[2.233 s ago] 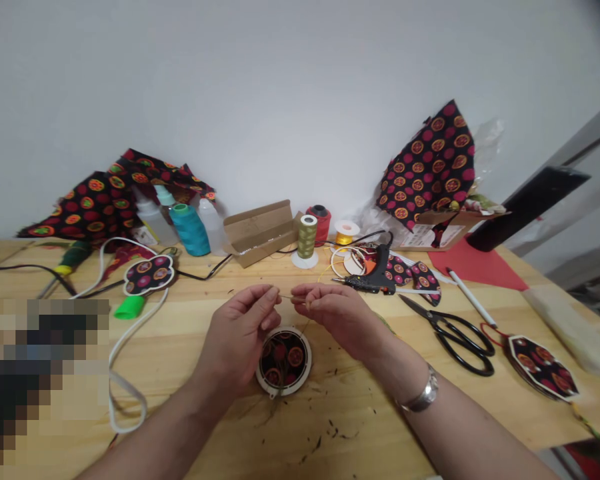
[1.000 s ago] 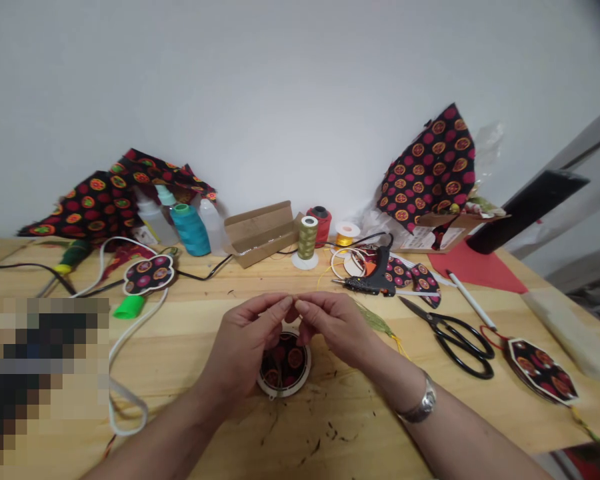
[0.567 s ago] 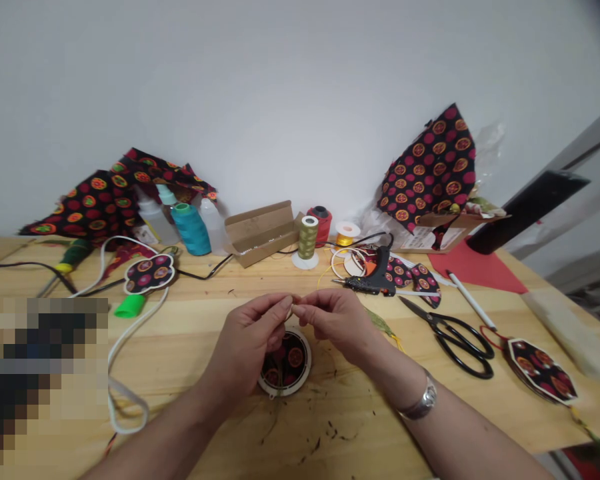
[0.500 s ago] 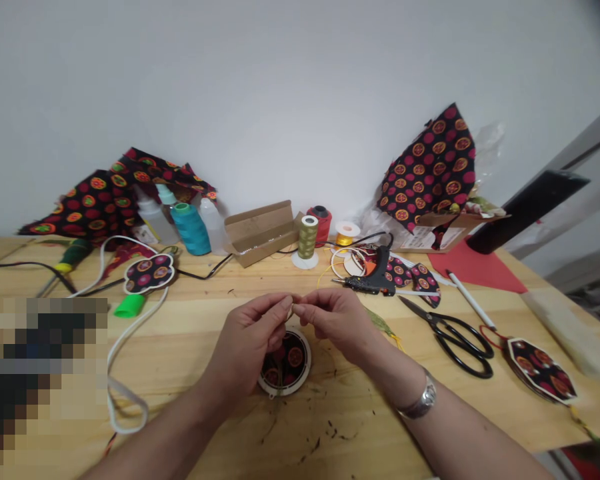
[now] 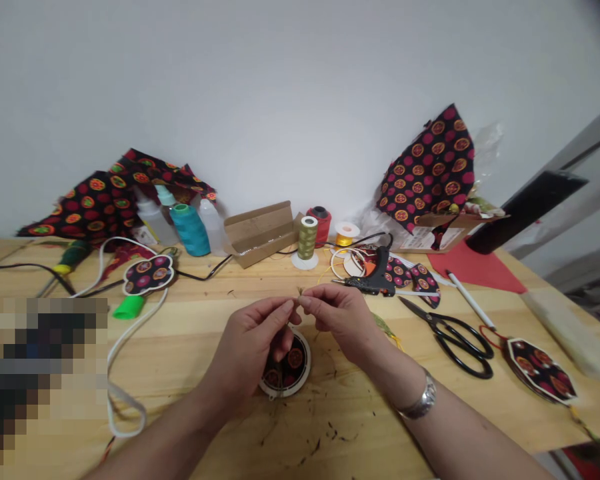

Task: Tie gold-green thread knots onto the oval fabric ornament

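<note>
My left hand (image 5: 253,337) and my right hand (image 5: 337,310) meet fingertip to fingertip over the table. Both pinch a thin olive thread (image 5: 301,292), whose frayed tip sticks up between them; the rest is mostly hidden by my fingers. Below, partly covered by my left hand, lies a round white-rimmed disc (image 5: 296,360) faced with dark patterned fabric. Some olive strands cross the disc's lower left. A green tassel (image 5: 383,325) with yellow threads lies beside my right wrist, which wears a silver bracelet.
Black scissors (image 5: 443,333), a glue gun (image 5: 373,280) and an octagonal fabric piece (image 5: 543,370) lie to the right. Thread spools (image 5: 307,240), a cardboard box (image 5: 263,237) and bottles (image 5: 213,227) stand at the back. A white cable (image 5: 113,347) loops at left near a flower-shaped piece (image 5: 149,273).
My fingertips have shifted slightly up and to the right, still pinched together. The thread's frayed end now shows above them.
</note>
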`<state>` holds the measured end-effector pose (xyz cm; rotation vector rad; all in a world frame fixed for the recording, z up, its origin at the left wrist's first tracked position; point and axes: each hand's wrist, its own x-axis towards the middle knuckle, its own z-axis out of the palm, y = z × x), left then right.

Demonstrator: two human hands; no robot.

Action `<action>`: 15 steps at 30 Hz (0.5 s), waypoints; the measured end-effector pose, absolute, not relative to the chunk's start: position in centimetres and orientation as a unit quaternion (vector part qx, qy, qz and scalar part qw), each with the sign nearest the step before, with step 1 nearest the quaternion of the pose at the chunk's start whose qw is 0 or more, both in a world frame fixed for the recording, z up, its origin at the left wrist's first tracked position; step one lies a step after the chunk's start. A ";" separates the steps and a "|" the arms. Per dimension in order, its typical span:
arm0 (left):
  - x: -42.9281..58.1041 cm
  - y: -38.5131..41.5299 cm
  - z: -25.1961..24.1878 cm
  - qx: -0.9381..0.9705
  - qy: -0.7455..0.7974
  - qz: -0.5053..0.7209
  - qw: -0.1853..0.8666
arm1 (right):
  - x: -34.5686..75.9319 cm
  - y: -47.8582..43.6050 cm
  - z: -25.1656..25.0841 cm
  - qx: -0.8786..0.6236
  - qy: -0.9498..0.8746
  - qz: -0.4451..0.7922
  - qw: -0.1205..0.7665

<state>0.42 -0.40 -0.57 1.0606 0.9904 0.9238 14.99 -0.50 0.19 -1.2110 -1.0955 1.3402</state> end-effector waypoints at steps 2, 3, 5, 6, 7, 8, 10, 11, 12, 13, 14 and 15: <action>0.3 -0.4 -0.6 0.481 0.436 0.395 0.650 | 15.1 -0.5 0.2 -0.506 -0.451 0.545 0.493; 0.3 -0.4 -0.6 0.483 0.436 0.396 0.649 | 15.1 -0.5 0.2 -0.509 -0.450 0.543 0.494; 0.2 -0.4 -0.6 0.481 0.434 0.397 0.650 | 15.1 -0.4 0.1 -0.512 -0.450 0.540 0.494; 0.2 -0.4 -0.6 0.480 0.435 0.394 0.652 | 15.1 -0.4 0.2 -0.512 -0.450 0.539 0.495; 0.2 -0.4 -0.6 0.480 0.437 0.389 0.654 | 15.1 -0.4 0.2 -0.510 -0.450 0.540 0.496; 0.2 -0.4 -0.5 0.481 0.440 0.384 0.654 | 15.1 -0.4 0.2 -0.508 -0.451 0.540 0.497; 0.2 -0.4 -0.4 0.483 0.446 0.379 0.651 | 15.1 -0.5 0.2 -0.502 -0.454 0.540 0.500; 0.2 -0.4 -0.3 0.483 0.449 0.380 0.649 | 15.1 -0.5 0.1 -0.500 -0.455 0.540 0.500; 0.2 -0.4 -0.3 0.483 0.451 0.382 0.647 | 15.1 -0.5 0.1 -0.500 -0.456 0.540 0.501; 0.2 -0.4 -0.3 0.482 0.451 0.386 0.645 | 15.1 -0.5 0.1 -0.501 -0.457 0.539 0.500; 0.1 -0.4 -0.4 0.481 0.450 0.389 0.645 | 15.2 -0.5 0.0 -0.502 -0.458 0.538 0.499; 0.1 -0.4 -0.4 0.480 0.448 0.392 0.644 | 15.2 -0.4 0.0 -0.502 -0.460 0.537 0.498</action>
